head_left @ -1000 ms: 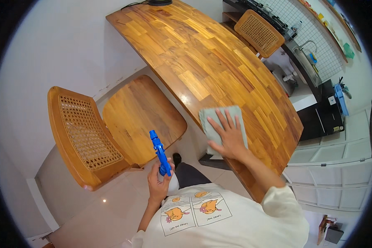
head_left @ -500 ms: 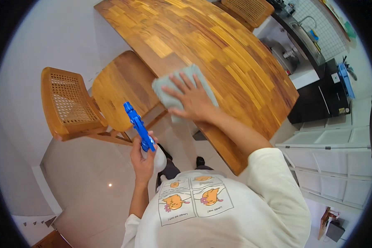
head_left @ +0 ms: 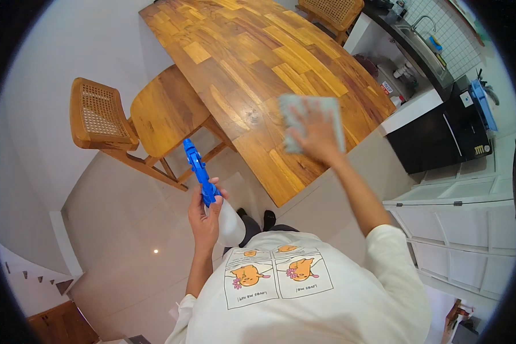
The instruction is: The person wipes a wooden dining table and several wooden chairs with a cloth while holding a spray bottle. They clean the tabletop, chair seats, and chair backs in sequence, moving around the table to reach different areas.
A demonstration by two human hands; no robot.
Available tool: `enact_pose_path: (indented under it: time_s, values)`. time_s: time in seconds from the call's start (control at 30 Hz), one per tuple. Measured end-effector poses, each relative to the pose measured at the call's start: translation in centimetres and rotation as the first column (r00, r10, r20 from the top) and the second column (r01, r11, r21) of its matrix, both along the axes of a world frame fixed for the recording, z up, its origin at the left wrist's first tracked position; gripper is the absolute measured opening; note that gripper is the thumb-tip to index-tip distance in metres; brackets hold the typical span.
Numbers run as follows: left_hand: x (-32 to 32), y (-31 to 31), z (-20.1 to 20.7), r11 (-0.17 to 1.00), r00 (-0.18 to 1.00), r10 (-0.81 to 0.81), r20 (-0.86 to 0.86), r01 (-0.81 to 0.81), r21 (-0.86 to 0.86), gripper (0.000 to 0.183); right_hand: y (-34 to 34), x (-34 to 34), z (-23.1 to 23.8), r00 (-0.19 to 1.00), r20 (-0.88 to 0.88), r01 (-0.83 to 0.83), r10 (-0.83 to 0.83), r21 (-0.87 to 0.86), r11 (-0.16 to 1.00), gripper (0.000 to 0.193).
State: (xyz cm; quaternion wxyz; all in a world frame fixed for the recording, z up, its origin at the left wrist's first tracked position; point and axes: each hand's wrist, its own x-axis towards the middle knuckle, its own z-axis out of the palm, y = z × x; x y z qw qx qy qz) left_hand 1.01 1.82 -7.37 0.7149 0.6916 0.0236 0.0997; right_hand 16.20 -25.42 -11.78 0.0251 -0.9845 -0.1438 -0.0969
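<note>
My left hand (head_left: 206, 221) is closed around the neck of a spray bottle with a blue trigger head (head_left: 203, 175) and a white body (head_left: 230, 225). The bottle is tilted in front of my body, beside the table edge, its nozzle pointing toward the chair. On the wooden table (head_left: 241, 92), my right hand (head_left: 315, 135) lies flat with spread fingers over a pale green cloth (head_left: 329, 106). Both the hand and the cloth are smeared by motion. The cloth is spread near the table's right edge, with its far part showing beyond my fingertips.
A wooden chair with a woven back (head_left: 100, 114) stands at the table's left side, its seat partly under the tabletop. Another woven chair (head_left: 335, 12) is at the far side. To the right are a sink counter (head_left: 427, 51), a black appliance (head_left: 427, 140) and white cabinet doors (head_left: 453, 229).
My right hand and the cloth have moved right across the tabletop, away from its left edge. The table's near corner now shows. My left hand keeps its hold on the spray bottle.
</note>
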Motion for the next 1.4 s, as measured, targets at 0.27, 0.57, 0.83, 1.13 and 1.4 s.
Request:
enact_pose_path:
  time_s: [0.27,0.57,0.83,1.13,1.4]
  values:
    - [-0.4,1.3,1.4,0.998,0.997,0.051,0.059,-0.052,0.024,0.043,0.5,-5.0,0.8,0.953,-0.043,-0.292,0.299,0.117,0.949,0.056]
    - [0.1,0.8,-0.7,0.980,0.988,0.147,0.044,-0.151,0.129,0.033,2.0,-3.0,0.3,0.974,-0.004,-0.226,0.228,0.107,0.968,0.057]
    - [7.2,-3.4,-2.5,0.928,0.944,0.319,0.085,-0.329,0.173,0.032,-6.1,5.3,1.5,0.945,0.034,-0.327,0.326,0.099,0.940,0.056]
    - [9.3,-7.7,-2.8,0.738,0.786,0.618,0.017,-0.588,0.331,0.030,-13.7,29.9,0.4,0.980,-0.038,0.200,-0.197,0.063,0.978,0.061]
    - [7.6,-7.4,-2.8,0.669,0.701,0.713,0.008,-0.683,0.293,0.025,4.9,17.5,-0.5,0.796,0.094,-0.604,0.597,0.171,0.778,0.060]
